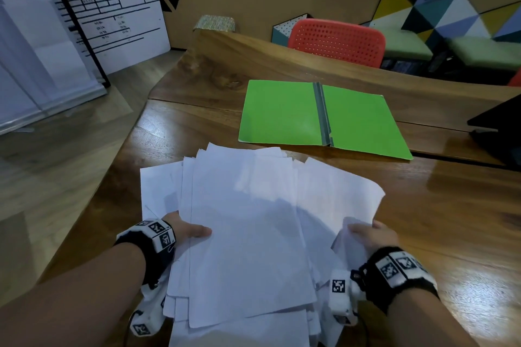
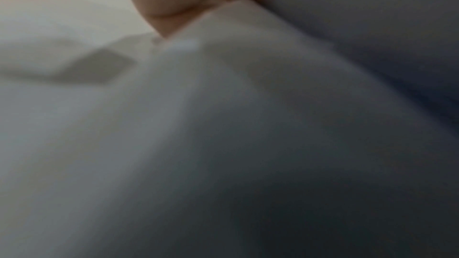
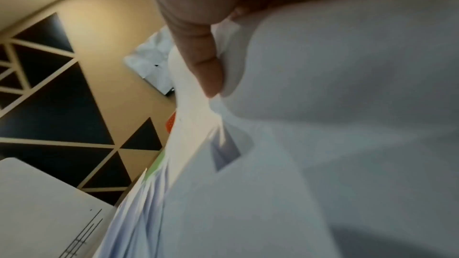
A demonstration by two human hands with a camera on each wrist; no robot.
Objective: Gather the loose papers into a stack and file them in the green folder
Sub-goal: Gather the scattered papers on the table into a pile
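Your left hand (image 1: 183, 229) and right hand (image 1: 372, 234) pinch the papers (image 1: 248, 234), gathered but uneven; squaring and filing in the open green folder (image 1: 282, 113) remain.

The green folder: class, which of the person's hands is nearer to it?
Right. The right hand grips the papers below the green folder's right half; the left hand grips them further left, past its left edge.

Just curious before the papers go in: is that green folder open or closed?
Open. The green folder lies spread flat on the table, both covers showing beside its grey spine, with nothing inside yet.
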